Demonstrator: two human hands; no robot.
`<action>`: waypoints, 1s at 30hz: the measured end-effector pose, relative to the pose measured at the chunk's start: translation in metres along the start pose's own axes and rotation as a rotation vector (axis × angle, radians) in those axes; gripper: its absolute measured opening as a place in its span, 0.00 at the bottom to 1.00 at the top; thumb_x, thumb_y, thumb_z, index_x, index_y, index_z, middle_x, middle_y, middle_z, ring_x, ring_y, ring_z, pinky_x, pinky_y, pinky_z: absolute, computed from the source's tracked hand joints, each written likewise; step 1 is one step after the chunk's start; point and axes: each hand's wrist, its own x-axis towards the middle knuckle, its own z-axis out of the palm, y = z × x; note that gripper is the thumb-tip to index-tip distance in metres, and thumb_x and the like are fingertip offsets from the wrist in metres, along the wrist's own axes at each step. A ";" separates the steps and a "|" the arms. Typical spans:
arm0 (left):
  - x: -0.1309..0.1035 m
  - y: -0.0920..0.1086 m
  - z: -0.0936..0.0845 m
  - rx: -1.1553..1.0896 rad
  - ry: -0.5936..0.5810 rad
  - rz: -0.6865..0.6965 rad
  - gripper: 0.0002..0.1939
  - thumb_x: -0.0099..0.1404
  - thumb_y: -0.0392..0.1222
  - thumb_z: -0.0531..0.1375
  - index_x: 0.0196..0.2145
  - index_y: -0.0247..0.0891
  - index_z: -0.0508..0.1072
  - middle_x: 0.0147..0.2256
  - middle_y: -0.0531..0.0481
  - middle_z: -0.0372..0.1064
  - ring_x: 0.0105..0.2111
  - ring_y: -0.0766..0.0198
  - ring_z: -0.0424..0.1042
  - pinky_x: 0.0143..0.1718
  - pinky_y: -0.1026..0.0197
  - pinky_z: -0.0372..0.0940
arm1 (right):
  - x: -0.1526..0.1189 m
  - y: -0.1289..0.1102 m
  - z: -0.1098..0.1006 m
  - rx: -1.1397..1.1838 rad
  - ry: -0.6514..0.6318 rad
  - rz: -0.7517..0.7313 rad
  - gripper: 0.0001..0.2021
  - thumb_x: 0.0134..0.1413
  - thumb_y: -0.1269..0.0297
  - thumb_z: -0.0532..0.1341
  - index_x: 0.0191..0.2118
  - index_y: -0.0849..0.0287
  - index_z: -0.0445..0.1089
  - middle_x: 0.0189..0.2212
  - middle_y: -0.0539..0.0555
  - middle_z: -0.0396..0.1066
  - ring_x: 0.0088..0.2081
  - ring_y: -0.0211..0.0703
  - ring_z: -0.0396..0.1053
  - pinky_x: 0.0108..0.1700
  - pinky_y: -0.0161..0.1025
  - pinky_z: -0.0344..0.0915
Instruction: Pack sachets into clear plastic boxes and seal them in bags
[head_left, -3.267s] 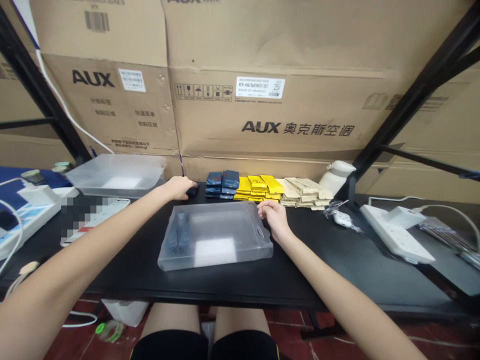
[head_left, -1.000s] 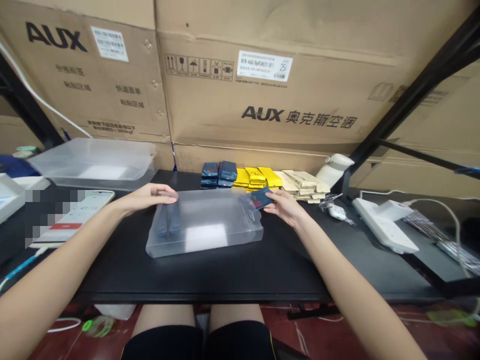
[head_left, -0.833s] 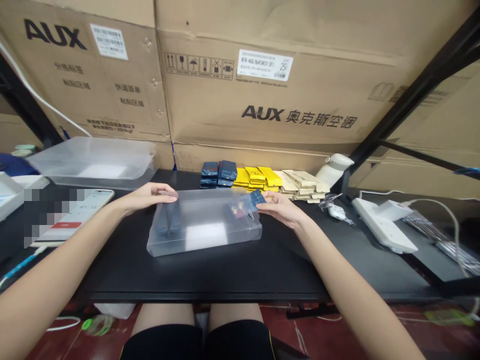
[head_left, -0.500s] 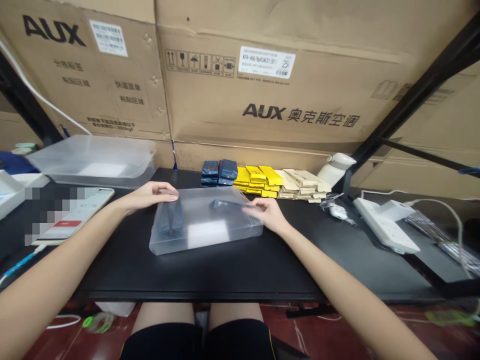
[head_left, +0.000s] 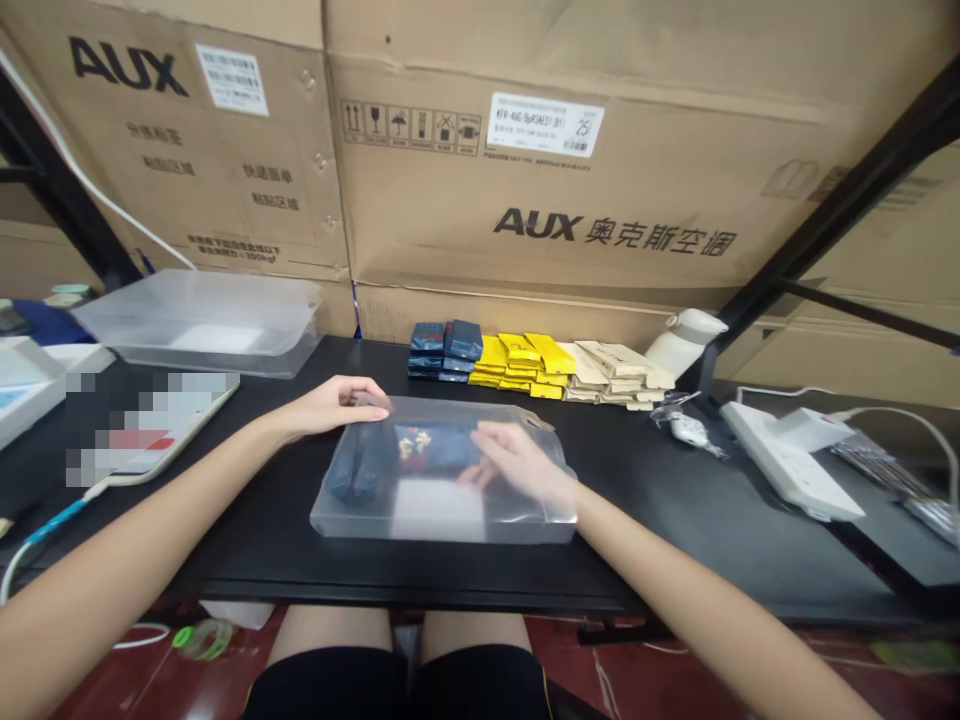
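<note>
A translucent plastic box (head_left: 517, 530) lies on the black desk in front of me. My left hand (head_left: 341, 408) is closed on its back left corner, thumb on top. My right hand (head_left: 514, 460) reaches in from the right side and shows hazily through the plastic. Its fingers close on the right end of a navy packet (head_left: 431, 447) with gold print. More navy packets (head_left: 352, 470) lie at the left inside the box. A white label (head_left: 439, 508) is on the front part. Behind the box stand stacked navy packets (head_left: 446, 350), yellow packets (head_left: 517, 362) and beige packets (head_left: 611, 372).
Another translucent box (head_left: 202, 320) stands at the back left, near a phone (head_left: 165, 430) with a cable. On the right are a white bottle (head_left: 684, 343), a small white case (head_left: 688, 428) and a power strip (head_left: 795, 465). Large cartons (head_left: 600, 60) rise behind the desk.
My right hand has moved from the box's right edge to inside it, with the navy packet now showing its print. The box sits slightly nearer and farther right in view, as does my left hand.
</note>
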 end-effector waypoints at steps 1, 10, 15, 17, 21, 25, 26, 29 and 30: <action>0.000 0.002 0.003 -0.010 -0.013 0.007 0.16 0.52 0.50 0.67 0.34 0.37 0.75 0.37 0.46 0.77 0.38 0.58 0.75 0.43 0.57 0.67 | 0.000 0.000 0.005 -0.015 0.074 -0.030 0.21 0.57 0.43 0.55 0.29 0.56 0.53 0.22 0.50 0.72 0.27 0.43 0.76 0.23 0.31 0.65; 0.006 0.005 0.019 -0.074 -0.025 0.019 0.17 0.52 0.50 0.67 0.35 0.36 0.74 0.34 0.48 0.76 0.35 0.60 0.74 0.39 0.59 0.66 | -0.008 -0.006 0.007 -0.274 -0.338 -0.309 0.16 0.57 0.61 0.62 0.51 0.56 0.71 0.57 0.57 0.66 0.58 0.46 0.64 0.58 0.45 0.62; 0.010 0.010 0.029 -0.069 -0.015 0.031 0.17 0.51 0.51 0.67 0.33 0.36 0.73 0.33 0.48 0.75 0.35 0.59 0.74 0.38 0.58 0.66 | -0.009 -0.002 0.020 -0.330 -0.444 -0.493 0.22 0.61 0.68 0.57 0.60 0.53 0.62 0.61 0.55 0.61 0.62 0.42 0.58 0.63 0.46 0.55; 0.011 0.012 0.031 -0.041 -0.010 0.051 0.17 0.51 0.52 0.67 0.33 0.37 0.73 0.34 0.47 0.75 0.36 0.57 0.73 0.38 0.57 0.66 | -0.010 -0.001 0.022 -0.334 -0.431 -0.503 0.22 0.61 0.68 0.57 0.61 0.52 0.61 0.61 0.55 0.61 0.62 0.43 0.59 0.63 0.46 0.56; 0.009 0.012 0.033 -0.027 -0.029 0.076 0.19 0.49 0.51 0.68 0.36 0.38 0.73 0.37 0.47 0.75 0.42 0.54 0.72 0.40 0.56 0.66 | -0.011 -0.005 0.022 -0.314 -0.421 -0.442 0.21 0.61 0.67 0.57 0.59 0.51 0.63 0.60 0.53 0.62 0.61 0.42 0.59 0.63 0.45 0.55; 0.009 0.011 0.027 -0.047 -0.022 0.032 0.19 0.49 0.50 0.69 0.36 0.38 0.74 0.38 0.47 0.74 0.42 0.54 0.73 0.41 0.55 0.66 | -0.004 -0.004 0.011 -0.178 -0.350 -0.312 0.16 0.60 0.66 0.56 0.53 0.57 0.70 0.53 0.56 0.71 0.55 0.42 0.68 0.58 0.45 0.62; 0.009 0.011 0.025 -0.049 -0.009 0.014 0.19 0.49 0.50 0.69 0.36 0.38 0.74 0.38 0.47 0.74 0.42 0.54 0.73 0.42 0.56 0.66 | -0.001 -0.002 0.006 -0.127 -0.291 -0.273 0.14 0.59 0.67 0.56 0.49 0.58 0.71 0.48 0.56 0.74 0.50 0.42 0.71 0.55 0.44 0.65; 0.009 0.010 0.019 -0.057 0.042 -0.034 0.20 0.48 0.51 0.69 0.36 0.38 0.75 0.38 0.48 0.75 0.42 0.54 0.73 0.42 0.56 0.65 | 0.010 0.006 -0.013 0.022 0.017 -0.147 0.09 0.49 0.73 0.57 0.33 0.62 0.75 0.25 0.53 0.77 0.30 0.40 0.75 0.38 0.39 0.71; 0.009 0.010 0.018 -0.057 0.058 -0.044 0.20 0.48 0.52 0.69 0.36 0.38 0.75 0.38 0.48 0.74 0.42 0.54 0.72 0.42 0.56 0.65 | 0.013 0.009 -0.021 0.079 0.177 -0.120 0.08 0.44 0.76 0.56 0.26 0.62 0.73 0.19 0.51 0.73 0.23 0.39 0.71 0.29 0.37 0.69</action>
